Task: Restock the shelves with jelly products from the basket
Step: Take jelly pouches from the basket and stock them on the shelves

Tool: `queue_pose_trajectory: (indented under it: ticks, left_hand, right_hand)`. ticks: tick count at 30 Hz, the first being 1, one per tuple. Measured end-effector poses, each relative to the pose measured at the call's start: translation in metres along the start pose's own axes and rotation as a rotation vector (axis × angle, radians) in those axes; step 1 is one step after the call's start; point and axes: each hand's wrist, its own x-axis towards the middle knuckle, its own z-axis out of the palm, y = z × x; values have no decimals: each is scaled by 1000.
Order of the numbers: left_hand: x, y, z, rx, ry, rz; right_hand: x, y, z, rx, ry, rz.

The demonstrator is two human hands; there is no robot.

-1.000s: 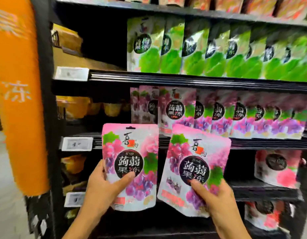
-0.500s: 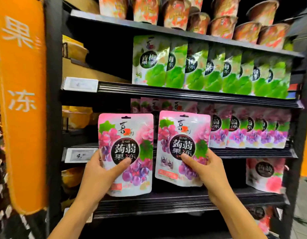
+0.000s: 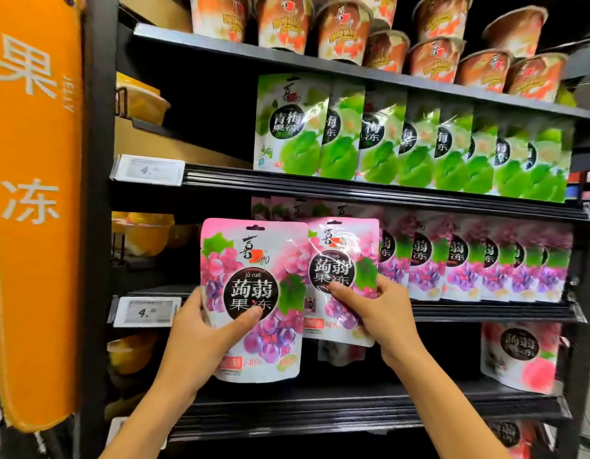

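My left hand [image 3: 201, 336] grips a pink grape jelly pouch [image 3: 254, 279] by its lower left side, thumb across the front. My right hand [image 3: 376, 309] holds a second grape jelly pouch [image 3: 341, 256] upright, further in, at the left end of the row of grape pouches [image 3: 479, 260] on the middle shelf [image 3: 486, 311]. The left pouch overlaps the right one's edge. The basket is out of view.
Green plum jelly pouches [image 3: 403, 137] fill the shelf above, jelly cups [image 3: 386, 34] the top shelf. Peach pouches [image 3: 519, 356] stand on the lower shelf at right. Price tags [image 3: 144, 311] hang on the shelf rails. An orange sign [image 3: 32, 210] runs down the left side.
Both hands have carried their pouches up and toward the shelf. The right pouch now sits at the left end of the grape row, beside the left pouch.
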Motion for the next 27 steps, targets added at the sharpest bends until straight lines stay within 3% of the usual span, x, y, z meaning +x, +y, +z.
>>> queue_pose_trajectory:
  ticks: [9,27]
  left_hand:
    - [1,-4,1,-23,17,-9]
    - [3,-7,-5,-38,30,-18]
  right_hand:
    - [28,-2,23,-58,-2,-47]
    - [48,-1,65,-222,222,-87]
